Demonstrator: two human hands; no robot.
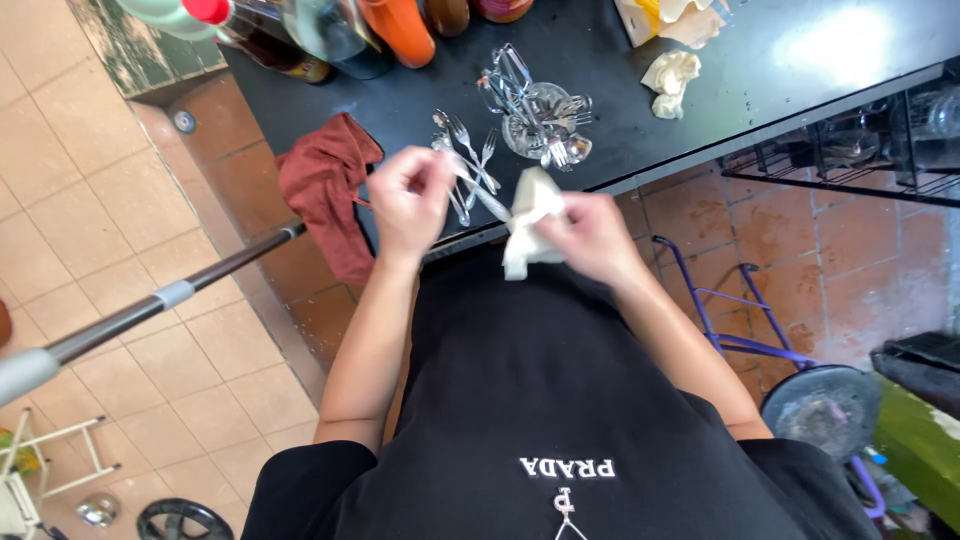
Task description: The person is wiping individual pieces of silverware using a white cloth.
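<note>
My left hand [408, 200] grips the handle of a metal piece of cutlery [480, 192] held over the edge of a black counter [600, 90]. My right hand [590, 235] holds a white cloth [527, 215] wrapped around the other end of that cutlery. Just beyond my hands, several forks and spoons [462, 140] lie loose on the counter. A clear glass container [535, 120] stuffed with more cutlery stands behind them.
A dark red cloth [325, 190] hangs over the counter's left corner. A long grey and black pole [150, 305] leans at the left. Bottles [330, 30] and crumpled paper [670, 75] sit at the back. A wire rack with glasses [870, 140] and a purple-framed stool [800, 390] are at the right.
</note>
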